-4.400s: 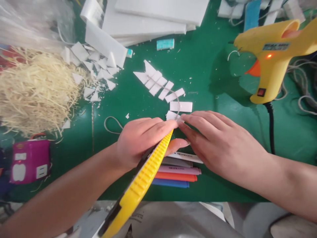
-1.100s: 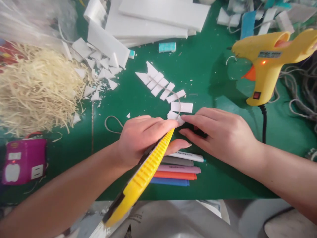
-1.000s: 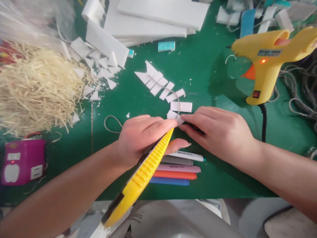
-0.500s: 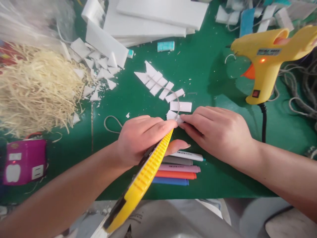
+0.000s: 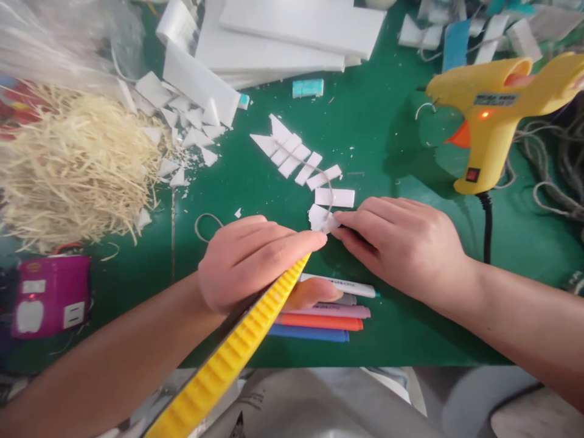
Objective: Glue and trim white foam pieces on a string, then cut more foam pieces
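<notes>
My left hand grips a yellow utility knife, its front end pointing up and right toward a small white foam piece on the green mat. My right hand presses its fingertips on that piece from the right. The blade tip is hidden under my fingers. A row of white foam strips joined by a thin wire runs up and left from the piece.
A yellow hot glue gun with a lit lamp stands at the right, its black cord trailing down. Coloured markers lie under my left hand. Pale straw sits left, foam sheets at the back, a purple power strip lower left.
My left hand has pulled the knife down and left, away from the foam piece. The right hand stays pressed on the piece.
</notes>
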The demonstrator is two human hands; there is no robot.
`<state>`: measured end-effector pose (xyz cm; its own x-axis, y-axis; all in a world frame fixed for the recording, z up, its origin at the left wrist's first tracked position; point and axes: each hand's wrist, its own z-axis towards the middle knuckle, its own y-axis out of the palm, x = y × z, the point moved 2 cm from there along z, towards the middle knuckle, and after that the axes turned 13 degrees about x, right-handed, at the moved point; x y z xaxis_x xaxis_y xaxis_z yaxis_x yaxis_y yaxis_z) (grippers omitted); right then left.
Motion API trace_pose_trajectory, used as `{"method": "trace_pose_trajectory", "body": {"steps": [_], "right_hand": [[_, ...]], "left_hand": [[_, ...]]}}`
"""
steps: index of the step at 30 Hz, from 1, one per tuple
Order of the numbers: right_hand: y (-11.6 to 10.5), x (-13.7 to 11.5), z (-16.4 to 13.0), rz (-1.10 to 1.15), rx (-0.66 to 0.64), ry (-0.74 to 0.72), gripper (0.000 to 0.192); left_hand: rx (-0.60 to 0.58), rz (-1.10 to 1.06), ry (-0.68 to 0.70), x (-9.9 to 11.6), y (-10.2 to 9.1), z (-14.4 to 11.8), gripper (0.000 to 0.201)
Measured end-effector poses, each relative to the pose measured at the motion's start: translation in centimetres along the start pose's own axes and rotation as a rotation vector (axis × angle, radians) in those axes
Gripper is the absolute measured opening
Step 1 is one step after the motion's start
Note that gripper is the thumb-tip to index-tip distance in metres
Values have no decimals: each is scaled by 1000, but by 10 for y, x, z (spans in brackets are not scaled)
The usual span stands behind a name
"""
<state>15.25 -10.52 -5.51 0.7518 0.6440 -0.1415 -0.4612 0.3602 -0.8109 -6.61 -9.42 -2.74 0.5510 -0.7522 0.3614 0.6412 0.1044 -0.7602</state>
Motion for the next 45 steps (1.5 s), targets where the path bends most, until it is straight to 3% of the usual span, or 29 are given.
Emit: {"method": "trace_pose_trajectory", "body": {"steps": [3, 7, 11, 13, 19, 24, 28, 32, 36, 40, 45], "right_hand": [[-1, 1, 0, 12, 11, 0, 22], [-3, 0, 2, 25, 25, 18, 21], [-4, -3, 4, 32, 26, 19, 23], [-4, -5, 4, 15, 8, 12, 29], [-5, -5, 3, 53, -40, 15, 23], [-11, 0, 1, 120, -94, 87, 32], [-14, 3, -2, 81, -65, 90, 28], [-12, 3, -3, 46, -63, 44, 23], [-11, 4, -3, 36, -59, 37, 25], [-12, 5, -3, 25, -51, 30, 23], [-13, 4, -2, 29, -26, 12, 21]], "left_hand": [[51, -3, 114, -3, -1, 2, 22], [39, 5, 120, -8, 7, 5, 21], [283, -61, 74, -10, 15, 1, 18], [329, -59, 41, -11, 19, -2, 16], [256, -119, 44, -12, 18, -1, 14], [25, -193, 49, -13, 10, 7, 16], [-49, -238, 80, -13, 9, 10, 19], [-115, -210, -56, -11, 13, 10, 18], [-92, -258, -163, -10, 14, 7, 27], [6, -265, -100, -5, 15, 8, 28], [40, -183, 20, 0, 18, 12, 25]]}}
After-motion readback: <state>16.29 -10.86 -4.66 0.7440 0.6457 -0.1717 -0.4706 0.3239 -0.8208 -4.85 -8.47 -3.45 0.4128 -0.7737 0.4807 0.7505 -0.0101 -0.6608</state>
